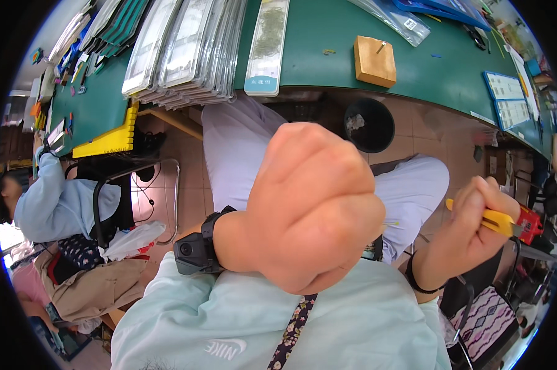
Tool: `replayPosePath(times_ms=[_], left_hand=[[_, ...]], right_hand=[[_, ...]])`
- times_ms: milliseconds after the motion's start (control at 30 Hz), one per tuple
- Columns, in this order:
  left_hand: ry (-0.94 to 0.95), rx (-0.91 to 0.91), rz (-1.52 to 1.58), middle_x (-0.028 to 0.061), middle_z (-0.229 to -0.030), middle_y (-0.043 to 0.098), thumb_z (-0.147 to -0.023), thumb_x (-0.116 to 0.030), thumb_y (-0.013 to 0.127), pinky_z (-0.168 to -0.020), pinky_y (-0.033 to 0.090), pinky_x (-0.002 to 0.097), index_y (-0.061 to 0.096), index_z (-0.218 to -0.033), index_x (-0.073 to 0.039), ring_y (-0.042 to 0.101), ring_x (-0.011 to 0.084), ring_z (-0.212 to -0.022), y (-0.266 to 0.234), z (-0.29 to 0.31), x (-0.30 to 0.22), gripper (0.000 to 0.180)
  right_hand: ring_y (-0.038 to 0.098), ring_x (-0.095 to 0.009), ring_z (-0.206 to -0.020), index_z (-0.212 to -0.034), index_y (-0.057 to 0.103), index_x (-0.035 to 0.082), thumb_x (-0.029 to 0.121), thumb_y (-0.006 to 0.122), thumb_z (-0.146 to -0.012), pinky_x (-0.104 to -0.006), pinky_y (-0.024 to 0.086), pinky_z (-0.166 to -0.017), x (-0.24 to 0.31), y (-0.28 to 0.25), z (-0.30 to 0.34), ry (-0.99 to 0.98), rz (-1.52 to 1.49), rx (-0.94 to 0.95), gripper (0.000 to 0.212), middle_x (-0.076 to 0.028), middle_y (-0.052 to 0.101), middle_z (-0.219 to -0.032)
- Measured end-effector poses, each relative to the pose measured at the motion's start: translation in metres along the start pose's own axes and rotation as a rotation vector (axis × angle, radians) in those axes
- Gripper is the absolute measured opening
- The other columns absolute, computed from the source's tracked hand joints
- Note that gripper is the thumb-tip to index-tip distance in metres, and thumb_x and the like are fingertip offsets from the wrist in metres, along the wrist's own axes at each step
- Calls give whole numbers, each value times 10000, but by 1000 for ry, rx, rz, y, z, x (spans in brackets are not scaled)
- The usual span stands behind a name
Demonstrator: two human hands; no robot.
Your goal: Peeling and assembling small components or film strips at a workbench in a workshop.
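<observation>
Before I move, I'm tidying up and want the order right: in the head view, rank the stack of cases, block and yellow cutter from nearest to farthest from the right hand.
1. Cutter: in the right hand itself.
2. Block: ahead on the table, right of centre.
3. Stack: on the table, left of centre.

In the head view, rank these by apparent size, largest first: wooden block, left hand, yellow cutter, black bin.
1. Left hand, enlarged by nearness to the camera.
2. Black bin and wooden block: too alike to rank.
3. Yellow cutter, partly covered by the right hand.
</observation>
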State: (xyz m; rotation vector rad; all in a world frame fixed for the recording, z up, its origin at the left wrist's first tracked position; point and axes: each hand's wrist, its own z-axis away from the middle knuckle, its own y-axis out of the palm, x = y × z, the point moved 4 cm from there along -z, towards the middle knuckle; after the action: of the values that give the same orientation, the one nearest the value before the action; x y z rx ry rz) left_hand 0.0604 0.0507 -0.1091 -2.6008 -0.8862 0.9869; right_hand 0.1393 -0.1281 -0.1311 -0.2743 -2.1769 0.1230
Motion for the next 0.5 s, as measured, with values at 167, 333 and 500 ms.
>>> replayPosePath(times_ms=[167, 333, 500], left_hand=[[-30, 36, 129, 46, -698, 497, -590, -37, 572, -672, 422, 394, 513, -743, -67, 482, 187, -606, 12, 2, 4, 167], [-31, 35, 160, 27, -680, 486, -602, -69, 596, -637, 409, 381, 514, -761, -77, 468, 177, -589, 10, 4, 3, 180], [-36, 38, 168, 17, -662, 480, -606, -86, 599, -629, 403, 374, 509, -758, -78, 452, 174, -565, 13, 4, 3, 177]], right_hand=[[360, -113, -416, -902, 566, 5, -40, 545, -690, -258, 264, -394, 11, 18, 8, -143, -368, 462, 218, -22, 430, -517], [398, -194, -391, -863, 590, 6, -49, 613, -591, -275, 283, -383, 18, 28, 10, -106, -443, 646, 279, -64, 443, -495], [387, -188, -376, -845, 595, 11, -42, 637, -569, -281, 264, -363, 21, 31, 9, -97, -476, 700, 284, -55, 436, -493]])
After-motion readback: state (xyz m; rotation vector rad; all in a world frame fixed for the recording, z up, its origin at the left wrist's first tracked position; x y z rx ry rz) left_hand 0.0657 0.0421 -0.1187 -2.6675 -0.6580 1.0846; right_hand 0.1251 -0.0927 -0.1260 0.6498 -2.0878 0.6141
